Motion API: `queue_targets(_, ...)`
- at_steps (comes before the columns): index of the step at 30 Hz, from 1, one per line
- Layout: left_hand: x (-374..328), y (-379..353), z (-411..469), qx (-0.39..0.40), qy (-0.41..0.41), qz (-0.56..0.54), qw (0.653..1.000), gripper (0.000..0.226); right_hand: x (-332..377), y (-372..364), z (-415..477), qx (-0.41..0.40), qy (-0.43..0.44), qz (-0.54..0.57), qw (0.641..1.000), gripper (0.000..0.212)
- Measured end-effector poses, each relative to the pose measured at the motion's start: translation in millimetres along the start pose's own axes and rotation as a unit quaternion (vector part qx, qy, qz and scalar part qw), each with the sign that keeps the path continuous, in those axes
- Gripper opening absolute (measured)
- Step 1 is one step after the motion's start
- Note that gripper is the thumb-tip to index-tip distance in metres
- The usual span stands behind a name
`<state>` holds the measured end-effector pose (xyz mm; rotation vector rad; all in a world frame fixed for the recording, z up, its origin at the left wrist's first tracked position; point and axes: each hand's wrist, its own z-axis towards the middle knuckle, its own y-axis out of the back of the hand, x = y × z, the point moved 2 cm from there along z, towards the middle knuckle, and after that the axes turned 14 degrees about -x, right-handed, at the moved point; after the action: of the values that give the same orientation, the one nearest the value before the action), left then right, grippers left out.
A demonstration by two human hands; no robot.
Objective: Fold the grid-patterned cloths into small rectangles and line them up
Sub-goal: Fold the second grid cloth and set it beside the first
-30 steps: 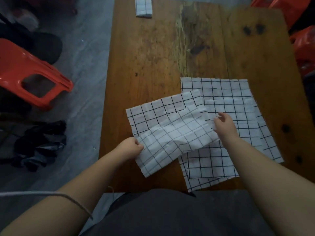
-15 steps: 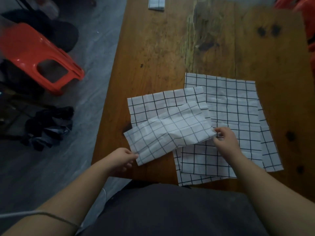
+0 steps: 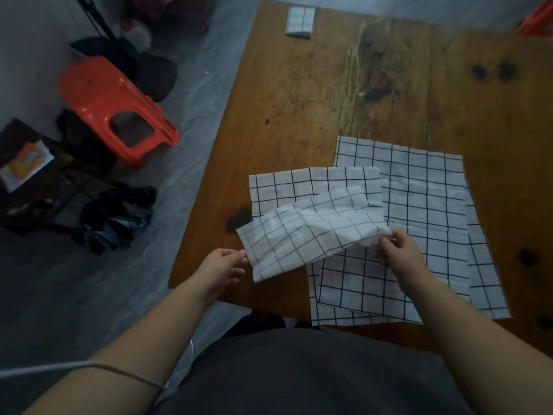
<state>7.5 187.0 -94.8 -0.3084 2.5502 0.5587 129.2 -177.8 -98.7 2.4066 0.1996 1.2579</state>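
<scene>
A white cloth with a black grid (image 3: pixel 305 232) lies half folded over itself near the front left of the wooden table (image 3: pixel 299 94). My left hand (image 3: pixel 223 265) pinches its near left corner and my right hand (image 3: pixel 398 250) pinches its bunched right corner, both lifted a little above the table. Its far half still lies flat on the wood. To the right, a stack of flat grid cloths (image 3: pixel 425 205) is spread out, partly under the held cloth. One small folded grid rectangle (image 3: pixel 300 21) sits at the table's far edge.
On the grey floor to the left stand an orange plastic stool (image 3: pixel 113 106), a heap of dark cloth (image 3: pixel 116 217) and a low dark shelf (image 3: pixel 27 175). Something orange (image 3: pixel 538 20) shows at the far right. The table's near edge runs just in front of my lap.
Both hands drew the folded-over edge of the cloth toward me and slightly left. The right corner has bunched up in my right hand. The camera view shifted.
</scene>
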Motion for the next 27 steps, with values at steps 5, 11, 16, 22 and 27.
queue_targets(5,-4.8,-1.3,-1.6,-0.02,-0.03,0.05,0.998,0.032,-0.3,0.0,-0.9,-0.039,-0.051,0.077,0.995,0.008)
queue_targets(11,-8.0,-12.0,-20.6,0.14,0.007,0.043,0.989,0.048,8.3,0.0,0.7,-0.049,-0.067,0.128,0.988,0.007)
queue_targets(16,-18.9,-28.7,-21.7,0.081,0.074,-0.207,0.972,0.051,12.2,0.6,0.1,-0.06,-0.069,0.15,0.984,0.009)
queue_targets(22,-41.1,-28.8,-10.6,0.092,0.151,-0.326,0.929,0.037,10.5,3.7,-2.6,-0.037,-0.04,0.09,0.994,0.015)
queue_targets(27,-50.1,-25.9,-2.8,0.141,0.077,-0.231,0.959,0.036,12.0,1.3,-7.3,-0.028,-0.053,0.097,0.994,0.017)
